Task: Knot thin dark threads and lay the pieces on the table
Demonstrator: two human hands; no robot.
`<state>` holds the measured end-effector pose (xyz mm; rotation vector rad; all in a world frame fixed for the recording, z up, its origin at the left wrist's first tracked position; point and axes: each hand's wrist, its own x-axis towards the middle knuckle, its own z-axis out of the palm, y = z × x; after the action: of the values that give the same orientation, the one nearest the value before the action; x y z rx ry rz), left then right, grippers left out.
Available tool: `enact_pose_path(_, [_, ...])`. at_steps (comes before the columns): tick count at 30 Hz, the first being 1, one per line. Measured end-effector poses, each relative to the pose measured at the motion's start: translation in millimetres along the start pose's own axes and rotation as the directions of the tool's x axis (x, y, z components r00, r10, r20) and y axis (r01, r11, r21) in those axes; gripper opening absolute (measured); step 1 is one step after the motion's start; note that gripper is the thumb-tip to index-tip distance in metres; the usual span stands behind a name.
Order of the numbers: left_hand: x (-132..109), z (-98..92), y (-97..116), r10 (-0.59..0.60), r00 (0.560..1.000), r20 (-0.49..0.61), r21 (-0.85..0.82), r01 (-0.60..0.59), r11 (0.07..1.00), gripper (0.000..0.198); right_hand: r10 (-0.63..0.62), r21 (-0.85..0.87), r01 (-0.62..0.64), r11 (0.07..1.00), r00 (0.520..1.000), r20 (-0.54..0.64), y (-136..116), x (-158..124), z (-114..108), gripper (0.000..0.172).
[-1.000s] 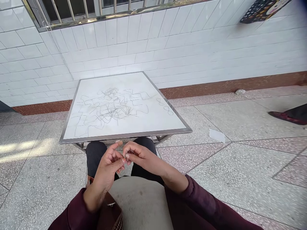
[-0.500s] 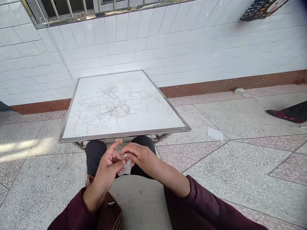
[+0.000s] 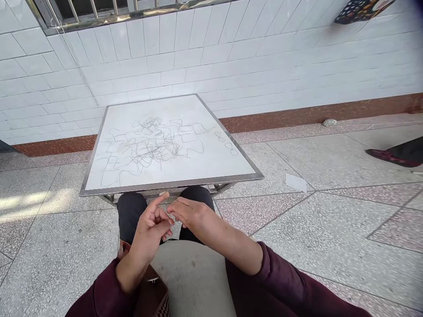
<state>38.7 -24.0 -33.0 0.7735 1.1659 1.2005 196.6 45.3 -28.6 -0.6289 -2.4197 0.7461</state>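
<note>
Both hands meet over the person's lap, just near of the bench [image 3: 172, 180]. The left hand [image 3: 150, 231] is palm-up with its forefinger raised and the other fingers curled in; the right hand [image 3: 191, 215] lies across it, its fingertips pressed against the left hand's fingers. A second ago a small pale thing showed pinched between the two thumbs; now the right hand has rolled over and covers that spot, so whether anything is pinched there I cannot tell, and the small thing, if it is there, is hidden between the fingers. The handling seems to go on by feel. The bench top carries only pencil scribbles [image 3: 152, 143]. Farther right, a paper scrap [image 3: 296, 182] lies on the floor.
</note>
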Motion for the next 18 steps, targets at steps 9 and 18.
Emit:
enact_pose_path(9, [1.2,1.1,0.0,-0.023,1.000,-0.015,0.003,0.023,1.000,0.060,0.003,-0.049,-0.004,0.999,1.000,-0.010,-4.5,-0.1,3.5,0.027])
enact_pose_path(18, [4.9,-2.6,-8.5,0.063,0.995,-0.078,-0.036,-0.066,0.997,0.057,0.109,0.033,-0.105,0.994,0.983,-0.149,5.2,4.3,18.3,0.025])
